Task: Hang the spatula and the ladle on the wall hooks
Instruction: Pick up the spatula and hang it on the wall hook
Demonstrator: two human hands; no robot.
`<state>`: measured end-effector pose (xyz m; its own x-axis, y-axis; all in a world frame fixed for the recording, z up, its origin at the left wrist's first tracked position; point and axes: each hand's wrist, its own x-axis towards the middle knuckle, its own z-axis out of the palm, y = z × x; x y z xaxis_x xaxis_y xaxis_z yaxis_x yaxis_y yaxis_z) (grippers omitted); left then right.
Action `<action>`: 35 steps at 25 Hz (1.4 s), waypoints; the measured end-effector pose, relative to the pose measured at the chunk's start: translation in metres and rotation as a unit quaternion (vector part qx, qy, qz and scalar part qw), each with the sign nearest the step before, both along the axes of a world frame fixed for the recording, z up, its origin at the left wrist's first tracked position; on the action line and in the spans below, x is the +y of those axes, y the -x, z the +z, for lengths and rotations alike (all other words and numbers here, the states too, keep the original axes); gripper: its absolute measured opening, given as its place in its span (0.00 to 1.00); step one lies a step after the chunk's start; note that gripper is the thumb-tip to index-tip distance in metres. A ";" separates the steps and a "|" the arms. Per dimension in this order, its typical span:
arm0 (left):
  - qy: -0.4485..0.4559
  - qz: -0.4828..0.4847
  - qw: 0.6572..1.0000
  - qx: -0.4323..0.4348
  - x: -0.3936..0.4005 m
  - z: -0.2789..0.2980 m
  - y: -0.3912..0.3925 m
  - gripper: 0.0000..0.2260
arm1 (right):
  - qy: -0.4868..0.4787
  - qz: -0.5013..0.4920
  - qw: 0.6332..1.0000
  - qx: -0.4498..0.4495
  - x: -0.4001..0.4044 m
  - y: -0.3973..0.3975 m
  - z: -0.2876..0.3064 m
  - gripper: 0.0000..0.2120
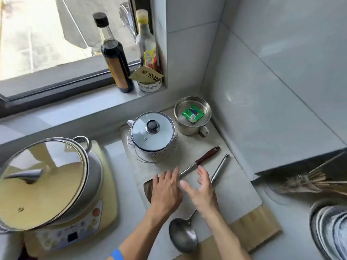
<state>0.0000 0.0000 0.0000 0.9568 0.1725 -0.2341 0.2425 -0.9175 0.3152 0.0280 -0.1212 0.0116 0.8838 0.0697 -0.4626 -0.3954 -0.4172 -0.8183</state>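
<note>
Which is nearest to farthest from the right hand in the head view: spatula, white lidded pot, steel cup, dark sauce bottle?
From the right hand:
1. Spatula, just beyond the fingertips.
2. White lidded pot, ahead and left.
3. Steel cup, back corner.
4. Dark sauce bottle, on the windowsill.

Lidded white pot (pixel 153 135) on wire trivet (pixel 131 149), beside steel cup (pixel 192 117) holding green packet (pixel 192 113). Glass-lidded cooker (pixel 45 184) at left. Dark sauce bottle (pixel 114 53) on windowsill (pixel 75 107). Wooden board (pixel 261 224) on surface (pixel 293 231).
</note>
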 end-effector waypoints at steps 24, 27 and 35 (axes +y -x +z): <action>0.162 0.016 0.954 -0.251 0.018 0.061 -0.030 0.01 | -0.063 -0.121 0.980 -0.143 0.038 -0.078 0.092 0.13; 0.204 0.020 0.926 -0.318 0.024 0.114 -0.049 0.05 | -0.059 -0.114 0.967 -0.219 0.040 -0.095 0.164 0.15; 0.229 -0.018 0.870 -0.436 0.008 0.255 -0.120 0.06 | -0.033 -0.108 0.921 -0.374 0.027 -0.139 0.327 0.15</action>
<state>0.1197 0.0079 0.2549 0.8080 0.2187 0.5471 -0.2982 -0.6490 0.6999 0.1666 -0.0939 0.3381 0.9502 -0.1385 0.2792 0.2204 -0.3347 -0.9162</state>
